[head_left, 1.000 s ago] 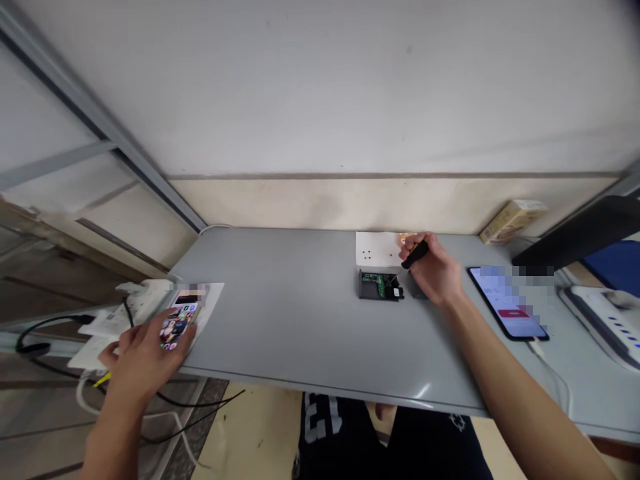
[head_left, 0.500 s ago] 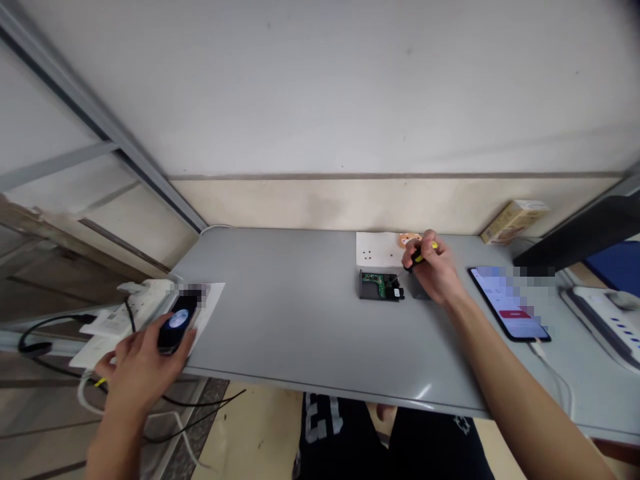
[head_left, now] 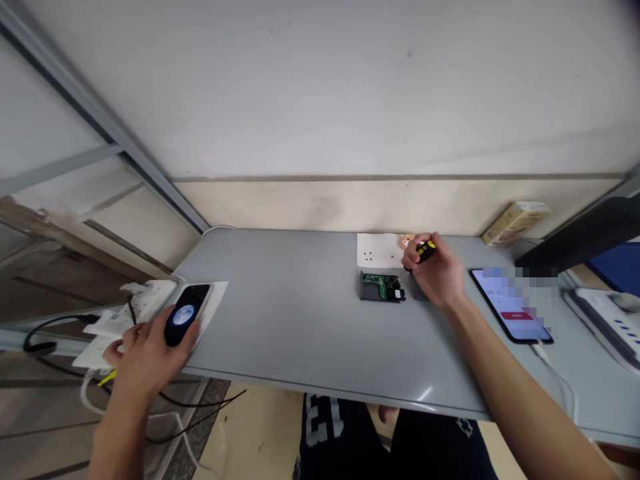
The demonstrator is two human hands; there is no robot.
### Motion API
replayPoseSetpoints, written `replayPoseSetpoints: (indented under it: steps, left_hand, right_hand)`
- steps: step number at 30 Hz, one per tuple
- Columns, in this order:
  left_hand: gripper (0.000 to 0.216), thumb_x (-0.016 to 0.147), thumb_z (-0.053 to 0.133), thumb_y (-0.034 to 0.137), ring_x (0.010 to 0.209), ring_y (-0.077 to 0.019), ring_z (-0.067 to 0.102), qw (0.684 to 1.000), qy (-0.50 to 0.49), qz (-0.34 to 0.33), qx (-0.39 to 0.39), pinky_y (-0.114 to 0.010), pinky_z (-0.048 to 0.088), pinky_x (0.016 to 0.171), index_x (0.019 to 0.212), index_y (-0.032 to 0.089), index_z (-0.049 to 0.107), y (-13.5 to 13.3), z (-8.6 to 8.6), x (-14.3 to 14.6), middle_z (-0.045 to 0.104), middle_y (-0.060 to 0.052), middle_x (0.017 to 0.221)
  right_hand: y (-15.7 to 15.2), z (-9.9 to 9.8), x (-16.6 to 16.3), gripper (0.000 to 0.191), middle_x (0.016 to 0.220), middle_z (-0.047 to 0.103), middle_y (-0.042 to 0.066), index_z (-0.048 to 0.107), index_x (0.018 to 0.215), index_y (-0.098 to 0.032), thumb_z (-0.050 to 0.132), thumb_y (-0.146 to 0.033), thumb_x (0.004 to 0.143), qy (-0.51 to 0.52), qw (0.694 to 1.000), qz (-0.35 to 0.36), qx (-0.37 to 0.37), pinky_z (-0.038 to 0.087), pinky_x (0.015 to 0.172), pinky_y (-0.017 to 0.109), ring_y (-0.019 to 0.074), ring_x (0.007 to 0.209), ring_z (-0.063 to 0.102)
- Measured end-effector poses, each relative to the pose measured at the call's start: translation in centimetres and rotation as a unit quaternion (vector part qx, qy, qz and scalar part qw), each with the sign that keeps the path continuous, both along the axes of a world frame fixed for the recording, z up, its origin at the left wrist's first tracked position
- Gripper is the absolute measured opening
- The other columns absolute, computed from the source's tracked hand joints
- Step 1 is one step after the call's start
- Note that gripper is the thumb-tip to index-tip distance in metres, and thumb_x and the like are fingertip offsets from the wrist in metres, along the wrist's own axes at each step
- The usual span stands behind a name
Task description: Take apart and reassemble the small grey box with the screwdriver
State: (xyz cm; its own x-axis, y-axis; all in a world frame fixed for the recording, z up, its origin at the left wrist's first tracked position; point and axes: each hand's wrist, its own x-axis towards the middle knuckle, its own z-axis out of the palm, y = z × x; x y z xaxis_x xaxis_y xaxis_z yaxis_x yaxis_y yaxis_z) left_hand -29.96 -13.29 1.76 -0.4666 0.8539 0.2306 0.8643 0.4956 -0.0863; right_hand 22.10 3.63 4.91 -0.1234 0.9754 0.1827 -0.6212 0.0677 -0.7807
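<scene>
My right hand [head_left: 440, 270] grips a black and yellow screwdriver [head_left: 426, 251]. Its shaft slants down to the left, into a small dark plastic housing [head_left: 370, 291] with a green circuit board [head_left: 383, 283] inside. Whether the tip sits on a screw is too small to tell. Just behind lies a white sheet [head_left: 375, 248] with several tiny dark screws [head_left: 369, 256]. A dark grey piece [head_left: 421, 289] is partly hidden under my right hand. At the table's left end, my left hand [head_left: 153, 350] holds a smartphone [head_left: 184, 313] between thumb and fingers, its screen showing a moon picture.
White power strips with cables [head_left: 150, 300] sit at the left edge. On the right lie a large phone [head_left: 510, 307] with a charging cable, a box [head_left: 515, 223], a black stand-like object [head_left: 575, 233] and another power strip [head_left: 603, 327]. A wall [head_left: 320, 203] backs the table.
The screwdriver's handle has turned a little in my right hand, its shaft still in the housing. My left hand has shifted slightly rightward, and the phone's screen looks different near the top.
</scene>
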Motion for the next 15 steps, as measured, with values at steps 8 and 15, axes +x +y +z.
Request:
replayPoseSetpoints:
  steps: [8, 15]
  left_hand:
    - [0.066, 0.104, 0.019, 0.056, 0.142, -0.0377, 0.039, 0.994, -0.045, -0.033, -0.094, -0.064, 0.022, 0.116, 0.148, 0.018, 0.050, 6.2, 1.8, -2.7, 0.049, -0.017, 0.154]
    - [0.055, 0.104, 0.025, 0.048, 0.139, -0.0353, 0.041, 0.996, -0.022, -0.055, -0.070, -0.061, 0.029, 0.111, 0.141, 0.025, 0.059, 1.3, 1.3, -3.4, 0.055, -0.010, 0.150]
  right_hand:
    - [-0.2, 0.0, -0.3, 0.034, 0.071, 0.047, 0.002, 0.068, 0.079, -0.023, 0.059, -0.050, 0.097, -0.008, 1.000, 0.010, 0.003, 0.042, 0.059, 0.030, 0.0139, 0.064, 0.045]
    - [-0.3, 0.1, -0.3, 0.039, 0.071, 0.046, 0.002, 0.065, 0.077, -0.025, 0.057, -0.058, 0.095, -0.047, 0.999, -0.015, 0.008, 0.044, 0.059, 0.032, 0.0160, 0.064, 0.047]
